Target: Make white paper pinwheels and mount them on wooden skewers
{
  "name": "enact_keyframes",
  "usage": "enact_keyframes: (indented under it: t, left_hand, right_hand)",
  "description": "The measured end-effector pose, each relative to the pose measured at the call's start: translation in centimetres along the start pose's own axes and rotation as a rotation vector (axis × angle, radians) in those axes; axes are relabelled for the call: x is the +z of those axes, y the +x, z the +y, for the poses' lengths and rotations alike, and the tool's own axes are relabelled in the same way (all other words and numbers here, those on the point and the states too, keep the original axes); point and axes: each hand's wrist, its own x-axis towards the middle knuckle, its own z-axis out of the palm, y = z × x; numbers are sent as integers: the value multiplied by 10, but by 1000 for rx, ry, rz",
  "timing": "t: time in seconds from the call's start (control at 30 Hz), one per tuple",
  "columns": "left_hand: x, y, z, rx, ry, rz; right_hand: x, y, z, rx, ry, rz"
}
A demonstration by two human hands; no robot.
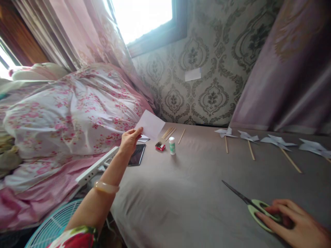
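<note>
Pinched between the thumb and fingers of my left hand (131,139) is a white sheet of paper (151,123), raised above the far left of the grey surface. More white paper (143,138) lies just beneath it. At the lower right, my right hand (297,218) has its fingers around the pale green handles of a pair of scissors (252,203). The blades look closed and point to the upper left. A white and green glue stick (172,146) stands upright near the middle. Beside it sits a small red box (160,146) with dark contents I cannot make out.
Several wooden sticks (169,133) lie near the wall. Paper pinwheels on sticks (278,142) form a row at the right. A dark tablet or phone (137,155) and a white power strip (97,166) are on the left, above a blue fan (55,224). Floral bedding (69,110) is piled behind.
</note>
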Motion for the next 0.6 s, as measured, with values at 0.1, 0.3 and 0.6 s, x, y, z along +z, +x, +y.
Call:
enact_keyframes:
  t: [0.1, 0.3, 0.6]
  left_hand:
    - [24, -36, -2, -115, -108, -105]
    - [78, -92, -17, -402, -283, -328]
    - [138, -144, -22, -141, -29, -530]
  right_hand:
    - [-13, 1, -12, 19, -6, -113]
    - [-49, -11, -28, 133, -189, -231]
    - [-79, 13, -51, 284, -278, -582]
